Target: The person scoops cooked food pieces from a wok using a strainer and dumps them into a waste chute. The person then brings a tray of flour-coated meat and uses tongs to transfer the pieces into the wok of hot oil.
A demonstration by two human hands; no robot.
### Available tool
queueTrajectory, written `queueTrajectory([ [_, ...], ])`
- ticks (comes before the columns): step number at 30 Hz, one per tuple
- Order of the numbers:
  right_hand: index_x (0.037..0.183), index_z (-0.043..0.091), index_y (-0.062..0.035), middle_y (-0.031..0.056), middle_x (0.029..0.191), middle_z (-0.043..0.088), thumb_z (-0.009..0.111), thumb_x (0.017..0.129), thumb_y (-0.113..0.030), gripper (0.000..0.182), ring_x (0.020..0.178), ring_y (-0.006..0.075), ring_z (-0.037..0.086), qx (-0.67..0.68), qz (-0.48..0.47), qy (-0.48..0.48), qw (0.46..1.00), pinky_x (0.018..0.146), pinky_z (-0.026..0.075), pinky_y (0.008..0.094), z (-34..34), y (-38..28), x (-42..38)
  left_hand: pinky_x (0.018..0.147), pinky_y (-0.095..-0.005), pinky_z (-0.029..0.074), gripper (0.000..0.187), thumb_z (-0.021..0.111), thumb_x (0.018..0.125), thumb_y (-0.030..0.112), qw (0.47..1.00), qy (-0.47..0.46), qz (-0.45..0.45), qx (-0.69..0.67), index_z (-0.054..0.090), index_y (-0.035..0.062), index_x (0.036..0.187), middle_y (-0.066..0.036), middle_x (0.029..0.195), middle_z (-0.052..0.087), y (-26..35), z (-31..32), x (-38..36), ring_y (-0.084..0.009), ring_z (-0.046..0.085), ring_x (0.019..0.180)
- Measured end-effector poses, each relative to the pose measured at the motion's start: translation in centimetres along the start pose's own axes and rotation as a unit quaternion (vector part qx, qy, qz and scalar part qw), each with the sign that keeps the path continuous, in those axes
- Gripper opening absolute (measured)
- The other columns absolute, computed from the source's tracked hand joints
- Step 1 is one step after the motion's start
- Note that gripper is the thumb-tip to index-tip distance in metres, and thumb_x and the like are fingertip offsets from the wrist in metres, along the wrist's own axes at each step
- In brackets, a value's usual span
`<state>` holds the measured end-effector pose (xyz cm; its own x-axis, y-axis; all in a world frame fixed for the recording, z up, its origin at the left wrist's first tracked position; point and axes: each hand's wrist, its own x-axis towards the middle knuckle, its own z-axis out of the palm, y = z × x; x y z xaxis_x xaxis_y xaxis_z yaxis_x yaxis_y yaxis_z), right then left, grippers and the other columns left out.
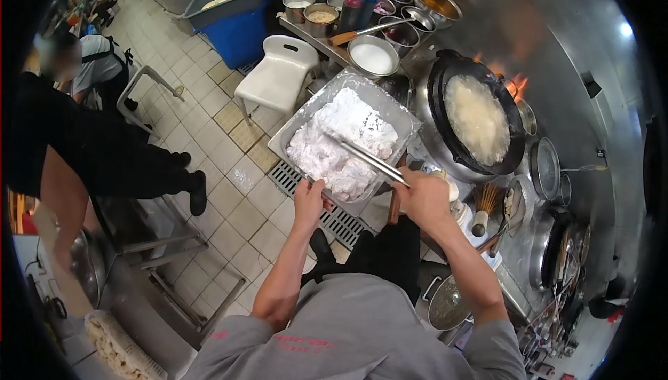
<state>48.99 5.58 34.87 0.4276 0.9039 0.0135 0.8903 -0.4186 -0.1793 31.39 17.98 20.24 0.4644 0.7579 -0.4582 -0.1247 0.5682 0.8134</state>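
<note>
My left hand (311,201) is closed on the near edge of a grey rectangular tub (406,120). Inside the tub lie flour-coated pieces (334,164) with loose white flour (355,110) heaped toward the far side. My right hand (422,195) grips a pair of metal tongs (372,161), whose tips reach in among the coated pieces. Whether the tips pinch a piece cannot be made out. To the right of the tub stands a black wok (511,126) filled with pale, foaming liquid (476,119).
Flames (515,88) rise behind the wok. Bowls of ingredients (320,18), a ladle (417,18) and a bowl of white powder (374,56) crowd the counter ahead. A white stool (278,74) stands left of the tub. Another person (104,136) is at the left. A bamboo brush (485,202) lies right.
</note>
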Motion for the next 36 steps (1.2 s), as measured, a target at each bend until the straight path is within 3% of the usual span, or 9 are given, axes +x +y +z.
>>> queueTrajectory([
  [3, 0.095, 0.066, -0.0041, 0.0166, 0.073, 0.065, 0.066, 0.079, -0.025, 0.026, 0.07, 0.0374, 0.062, 0.095, 0.094, 0.012, 0.991, 0.063, 0.048, 0.0442, -3.1, 1.5, -0.5, 0.039, -0.0273, 0.043, 0.013, 0.053, 0.087, 0.013, 1.0, 0.011, -0.006, 0.003, 0.05, 0.0005, 0.088, -0.008, 0.065, 0.056, -0.2, -0.2, 0.2, -0.0149, 0.053, 0.047],
  [7, 0.102, 0.069, -0.0042, 0.0221, 0.08, 0.065, 0.07, 0.077, -0.026, 0.033, 0.074, 0.0368, 0.064, 0.107, 0.133, 0.122, 0.978, 0.067, 0.049, 0.0402, -5.6, 6.4, -1.8, 0.039, -0.0278, 0.043, 0.013, 0.052, 0.087, 0.013, 1.0, 0.01, -0.015, -0.002, 0.05, 0.0009, 0.089, -0.008, 0.067, 0.056, -0.3, -0.1, 0.3, -0.0148, 0.052, 0.047],
  [13, 0.099, 0.068, -0.0024, 0.0216, 0.079, 0.065, 0.068, 0.078, -0.026, 0.032, 0.074, 0.0367, 0.064, 0.096, 0.246, 0.208, 0.942, 0.067, 0.048, 0.0387, -8.4, 15.4, -1.2, 0.039, -0.0269, 0.044, 0.015, 0.05, 0.088, 0.013, 1.0, 0.004, -0.013, 0.015, 0.051, -0.0011, 0.094, -0.008, 0.068, 0.056, 0.4, 0.0, 0.0, -0.0139, 0.053, 0.047],
  [17, 0.094, 0.07, -0.0084, 0.0198, 0.08, 0.066, 0.063, 0.08, -0.032, 0.029, 0.079, 0.037, 0.064, -0.005, 0.309, 0.19, 0.932, 0.07, 0.049, 0.0419, -8.9, 19.0, 1.2, 0.039, -0.0271, 0.044, 0.014, 0.05, 0.089, 0.012, 1.0, 0.004, -0.022, 0.015, 0.051, -0.0012, 0.093, -0.008, 0.068, 0.056, 0.1, -0.2, 0.3, -0.0139, 0.053, 0.047],
  [23, 0.094, 0.07, -0.009, 0.0204, 0.083, 0.066, 0.064, 0.078, -0.036, 0.032, 0.083, 0.0377, 0.064, -0.004, 0.36, 0.076, 0.93, 0.073, 0.049, 0.0462, -4.9, 24.0, 3.7, 0.039, -0.0264, 0.043, 0.013, 0.049, 0.089, 0.012, 1.0, 0.003, -0.02, 0.006, 0.051, -0.0008, 0.094, -0.007, 0.068, 0.056, 0.2, -0.1, 0.1, -0.0136, 0.052, 0.047],
  [26, 0.097, 0.069, -0.01, 0.0201, 0.085, 0.066, 0.063, 0.079, -0.035, 0.031, 0.085, 0.0381, 0.064, -0.08, 0.371, 0.12, 0.917, 0.073, 0.049, 0.0461, -3.6, 23.2, 3.2, 0.041, -0.0283, 0.042, 0.013, 0.052, 0.087, 0.014, 1.0, -0.002, -0.006, -0.001, 0.049, 0.001, 0.086, -0.008, 0.066, 0.055, 0.3, 0.0, 0.0, -0.0152, 0.052, 0.048],
  [30, 0.098, 0.068, -0.0064, 0.0209, 0.085, 0.065, 0.064, 0.08, -0.033, 0.032, 0.083, 0.0396, 0.063, 0.001, 0.276, 0.147, 0.95, 0.072, 0.049, 0.0445, -6.4, 18.2, 1.4, 0.041, -0.0286, 0.042, 0.013, 0.053, 0.087, 0.013, 1.0, 0.01, -0.003, 0.014, 0.05, 0.0, 0.086, -0.008, 0.066, 0.054, -0.2, -0.3, 0.4, -0.0154, 0.052, 0.049],
  [32, 0.098, 0.068, -0.0061, 0.02, 0.085, 0.066, 0.065, 0.078, -0.03, 0.031, 0.084, 0.039, 0.063, 0.048, 0.254, 0.032, 0.965, 0.073, 0.049, 0.0435, -9.5, 14.0, 0.9, 0.041, -0.0283, 0.043, 0.014, 0.052, 0.087, 0.013, 1.0, 0.013, -0.011, 0.017, 0.05, 0.0, 0.088, -0.008, 0.065, 0.054, 0.2, -0.1, 0.2, -0.0151, 0.052, 0.049],
  [36, 0.097, 0.069, -0.0061, 0.0187, 0.084, 0.066, 0.066, 0.075, -0.028, 0.031, 0.084, 0.037, 0.063, -0.016, 0.065, -0.059, 0.996, 0.075, 0.049, 0.0432, -11.8, 8.5, 0.9, 0.041, -0.0277, 0.043, 0.014, 0.051, 0.088, 0.014, 1.0, 0.013, -0.016, 0.019, 0.051, 0.0, 0.09, -0.007, 0.065, 0.055, 0.5, 0.2, 0.1, -0.0143, 0.052, 0.049],
])
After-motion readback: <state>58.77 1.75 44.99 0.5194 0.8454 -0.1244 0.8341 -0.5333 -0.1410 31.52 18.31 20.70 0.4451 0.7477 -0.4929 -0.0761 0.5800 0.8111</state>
